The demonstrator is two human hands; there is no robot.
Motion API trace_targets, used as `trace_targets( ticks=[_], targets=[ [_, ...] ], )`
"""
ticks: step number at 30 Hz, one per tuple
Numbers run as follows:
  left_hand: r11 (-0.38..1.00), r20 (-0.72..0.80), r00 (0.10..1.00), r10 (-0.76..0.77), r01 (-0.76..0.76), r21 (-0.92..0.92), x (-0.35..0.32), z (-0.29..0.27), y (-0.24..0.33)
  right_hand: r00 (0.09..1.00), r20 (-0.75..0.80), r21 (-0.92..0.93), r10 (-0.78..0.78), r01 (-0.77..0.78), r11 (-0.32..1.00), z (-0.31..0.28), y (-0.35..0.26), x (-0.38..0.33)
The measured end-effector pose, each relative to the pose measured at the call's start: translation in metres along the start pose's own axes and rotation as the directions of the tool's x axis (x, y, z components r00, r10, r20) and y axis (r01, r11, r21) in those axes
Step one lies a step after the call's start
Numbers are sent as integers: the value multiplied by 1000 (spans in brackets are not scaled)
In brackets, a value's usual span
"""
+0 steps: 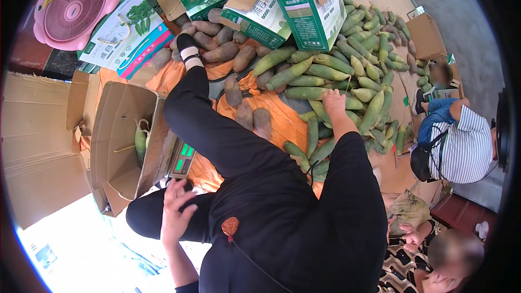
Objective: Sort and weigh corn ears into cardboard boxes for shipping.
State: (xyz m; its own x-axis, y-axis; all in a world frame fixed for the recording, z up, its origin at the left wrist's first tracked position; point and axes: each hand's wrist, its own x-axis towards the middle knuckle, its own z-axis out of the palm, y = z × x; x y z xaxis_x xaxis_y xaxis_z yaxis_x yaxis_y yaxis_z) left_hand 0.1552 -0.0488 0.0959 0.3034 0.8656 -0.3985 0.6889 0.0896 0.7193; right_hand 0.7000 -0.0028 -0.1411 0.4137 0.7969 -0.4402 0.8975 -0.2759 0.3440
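Smooth, tapering pale-green radishes (374,111) are heaped beside dull brownish, blunt oblong roots (221,53) on a creased orange sheet (285,116). The bare right hand (334,100) is laid on the heap, fingers curled against the end of 1 long green radish (304,93); whether it is pinched cannot be told, the fingertips being hidden. The bare left hand (176,211) is held with fingers spread, nothing gripped, near an open brown cardboard box (111,141). Inside, room is left around 1 stalk-topped green radish (141,149), partly hidden by the box's straight edge. A green-lit display (184,157) is seen just beside it. The lower left is washed out by glare.
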Motion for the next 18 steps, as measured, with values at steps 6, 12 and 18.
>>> trace_targets(
  ticks=[6,12,18],
  targets=[
    [966,407,880,245,-186,-179,-19,6,31,996,-33,-140,-84,78,987,6,-3,-6],
    [967,406,882,241,-180,-182,-19,19,27,984,-109,-154,-143,125,980,2,4,-17],
    [950,387,869,309,-268,-159,-17,28,15,968,-243,26,-70,79,997,-28,11,-24]
  ],
)
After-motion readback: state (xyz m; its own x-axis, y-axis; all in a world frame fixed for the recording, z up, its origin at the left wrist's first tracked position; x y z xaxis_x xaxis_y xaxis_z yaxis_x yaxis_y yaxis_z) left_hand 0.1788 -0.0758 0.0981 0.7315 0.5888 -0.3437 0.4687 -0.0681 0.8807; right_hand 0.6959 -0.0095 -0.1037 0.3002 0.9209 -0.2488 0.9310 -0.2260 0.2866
